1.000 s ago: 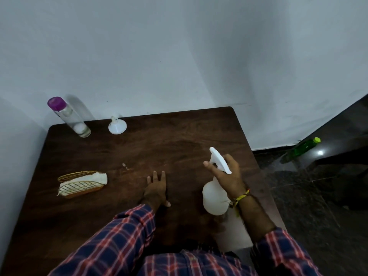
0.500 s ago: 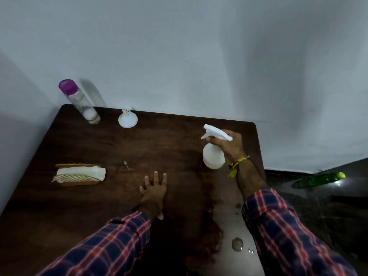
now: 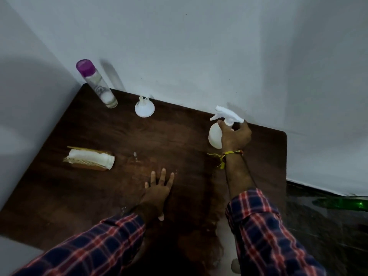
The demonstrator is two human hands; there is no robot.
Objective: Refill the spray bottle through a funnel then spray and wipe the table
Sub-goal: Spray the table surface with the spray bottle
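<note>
My right hand grips the neck of the white spray bottle at the far right of the dark wooden table, close to the wall. Its trigger head points left. My left hand rests flat on the table's middle, fingers spread. A white funnel stands upside down near the back edge. A clear bottle with a purple cap stands in the back left corner. A folded white cloth lies in a woven holder at the left.
Grey walls close off the table's back and left sides. Wet patches and drops shine on the near part of the tabletop. A green bottle lies on the dark floor to the right.
My right hand has carried the spray bottle from the near right of the table to the far right by the wall. My left hand stays flat in the middle.
</note>
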